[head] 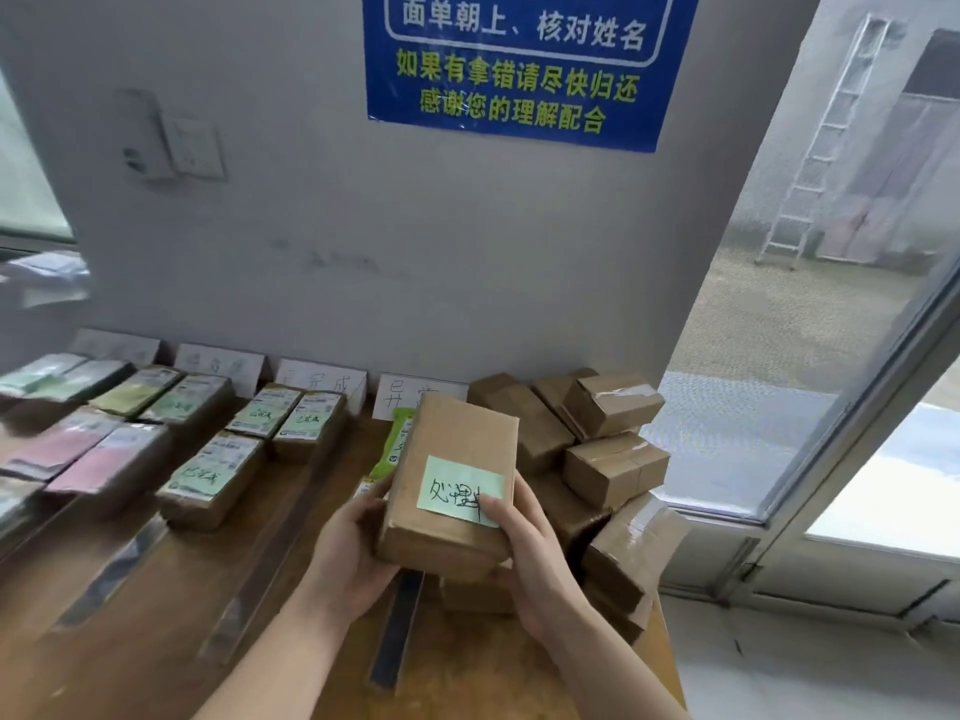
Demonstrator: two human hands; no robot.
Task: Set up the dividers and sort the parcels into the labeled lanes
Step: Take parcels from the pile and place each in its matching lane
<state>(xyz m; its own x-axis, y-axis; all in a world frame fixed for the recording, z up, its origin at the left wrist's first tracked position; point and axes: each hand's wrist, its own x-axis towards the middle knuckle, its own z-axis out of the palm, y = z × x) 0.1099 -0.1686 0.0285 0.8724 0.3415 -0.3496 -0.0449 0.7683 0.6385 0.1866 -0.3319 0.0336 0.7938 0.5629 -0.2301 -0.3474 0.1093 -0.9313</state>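
I hold a brown cardboard parcel [453, 480] with a green handwritten sticky note [460, 490] above the wooden table [156, 641]. My left hand [350, 553] grips its left lower side. My right hand [524, 558] grips its right lower corner, thumb on the note. Dark divider strips [397, 628] lie lengthwise on the table and mark lanes. White folded lane labels [321, 381] stand against the wall. Sorted parcels with green notes [214, 478] and pink notes [104, 462] lie in the left lanes. A green-labelled packet [396, 441] lies under the held parcel.
A heap of unsorted brown parcels [608, 449] fills the table's right end beside a glass window [789, 387]. A blue notice [519, 65] hangs on the grey wall. A ladder [826, 142] stands outside. The table's right edge runs just past the heap.
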